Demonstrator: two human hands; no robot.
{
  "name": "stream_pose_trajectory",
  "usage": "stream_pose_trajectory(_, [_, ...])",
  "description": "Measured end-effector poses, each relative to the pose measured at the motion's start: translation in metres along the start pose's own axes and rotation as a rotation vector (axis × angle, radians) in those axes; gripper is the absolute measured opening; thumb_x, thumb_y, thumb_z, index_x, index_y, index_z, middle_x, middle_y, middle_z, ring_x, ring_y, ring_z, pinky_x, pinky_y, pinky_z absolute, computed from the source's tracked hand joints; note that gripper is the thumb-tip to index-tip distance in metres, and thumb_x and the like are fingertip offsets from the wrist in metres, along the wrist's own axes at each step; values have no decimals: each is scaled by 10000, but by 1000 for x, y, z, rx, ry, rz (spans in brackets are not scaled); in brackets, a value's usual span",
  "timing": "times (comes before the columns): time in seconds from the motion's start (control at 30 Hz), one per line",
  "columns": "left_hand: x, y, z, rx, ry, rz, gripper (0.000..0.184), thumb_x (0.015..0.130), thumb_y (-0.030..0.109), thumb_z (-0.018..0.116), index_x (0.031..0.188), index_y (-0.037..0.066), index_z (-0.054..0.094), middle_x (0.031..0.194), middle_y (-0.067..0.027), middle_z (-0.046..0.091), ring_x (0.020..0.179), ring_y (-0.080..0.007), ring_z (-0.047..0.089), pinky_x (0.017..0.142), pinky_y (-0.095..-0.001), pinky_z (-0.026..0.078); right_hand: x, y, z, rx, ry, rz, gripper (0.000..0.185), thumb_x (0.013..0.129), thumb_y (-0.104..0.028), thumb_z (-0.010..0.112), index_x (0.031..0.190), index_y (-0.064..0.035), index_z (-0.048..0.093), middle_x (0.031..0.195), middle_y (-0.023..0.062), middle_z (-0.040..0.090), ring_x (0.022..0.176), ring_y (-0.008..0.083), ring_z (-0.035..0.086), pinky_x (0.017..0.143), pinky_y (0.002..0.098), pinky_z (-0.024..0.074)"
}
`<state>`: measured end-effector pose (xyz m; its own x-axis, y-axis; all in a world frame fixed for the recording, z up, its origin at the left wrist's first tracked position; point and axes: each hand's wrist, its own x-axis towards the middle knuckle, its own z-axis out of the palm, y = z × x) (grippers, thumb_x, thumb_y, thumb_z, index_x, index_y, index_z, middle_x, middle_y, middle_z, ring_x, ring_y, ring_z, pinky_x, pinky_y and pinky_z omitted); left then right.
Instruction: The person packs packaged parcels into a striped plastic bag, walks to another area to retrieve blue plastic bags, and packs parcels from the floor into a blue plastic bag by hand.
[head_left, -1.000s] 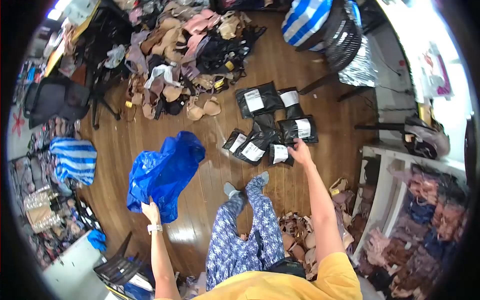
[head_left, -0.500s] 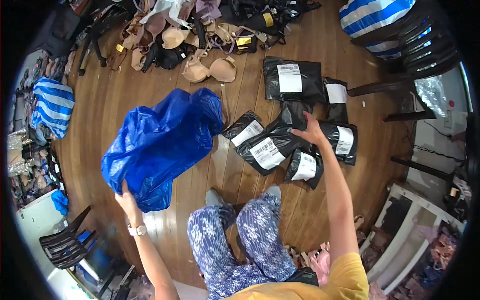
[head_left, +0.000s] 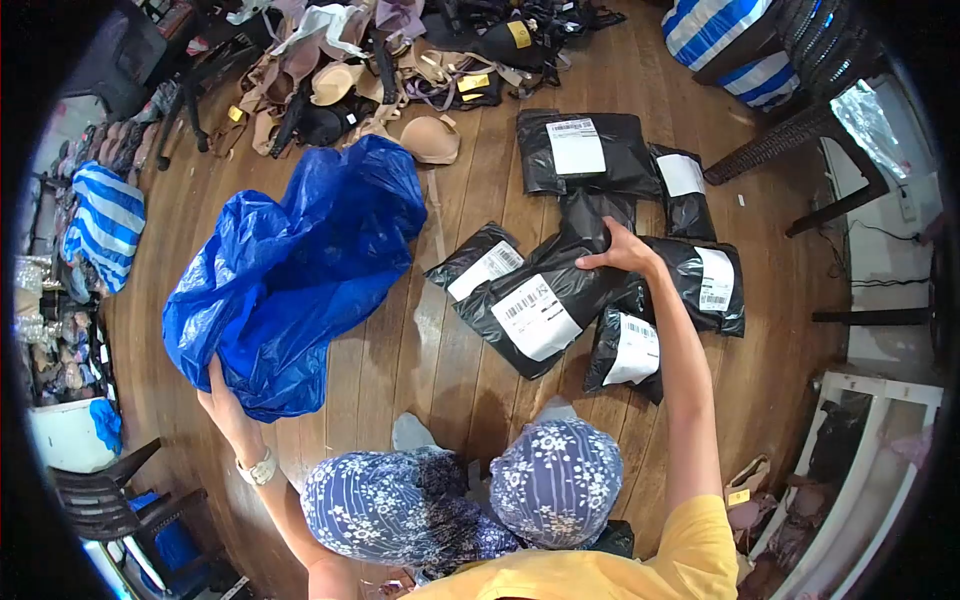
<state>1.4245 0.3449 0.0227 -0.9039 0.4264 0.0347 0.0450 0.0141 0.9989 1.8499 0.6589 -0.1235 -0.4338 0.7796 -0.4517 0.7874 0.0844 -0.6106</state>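
Note:
A large blue plastic bag (head_left: 300,260) lies crumpled on the floor at the left, its mouth partly spread toward the parcels. My left hand (head_left: 228,408), with a watch at the wrist, is closed on the bag's near edge; some fingers are hidden by the plastic. At the right, my right hand (head_left: 628,250) grips a black mailer parcel (head_left: 490,322) by its upper right part, thumb and fingers pinching the film. This parcel bears a white printed label and overlaps a smaller labelled parcel (head_left: 475,262). More black parcels (head_left: 625,150) lie around my right hand.
A heap of bras (head_left: 340,85) covers the floor at the far side. Striped blue-and-white bags (head_left: 105,225) stand at the left and far right. Dark chairs (head_left: 110,500) sit at the edges, and a white rack (head_left: 850,480) stands at the near right.
The view has shifted and my knees appear higher and closer. The blue bag has shifted left in view, still in my left hand. My right hand keeps its grip on the parcel.

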Motion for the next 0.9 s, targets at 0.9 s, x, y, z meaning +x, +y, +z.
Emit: stream_pose_trajectory(0.9, [-15, 16, 34, 658, -245, 237, 222, 823, 152, 490, 881, -55, 542, 792, -46, 567, 746, -92, 473, 681, -257, 389, -58, -138, 45, 398, -417, -377, 348, 582, -233, 706, 772, 40, 602, 667, 115, 598, 635, 156, 564, 634, 268, 428])
